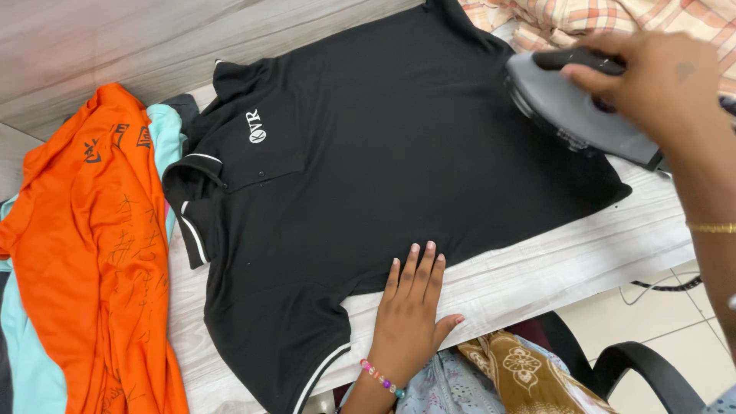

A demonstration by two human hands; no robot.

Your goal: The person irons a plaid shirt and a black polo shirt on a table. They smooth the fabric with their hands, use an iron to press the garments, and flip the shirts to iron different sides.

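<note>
A black polo shirt [368,169] with white trim lies spread flat on a white-covered table [552,268]. My left hand [414,303] rests flat, fingers together, on the shirt's near edge beside the sleeve. My right hand [652,73] grips the dark handle of a grey iron [571,107], which sits on the shirt's right part near its hem.
An orange shirt [92,245] lies over a light blue garment [165,126] at the left. Checked cloth [583,15] is bunched at the top right. A black chair arm [644,368] and a cable on the tiled floor [667,285] show at the lower right.
</note>
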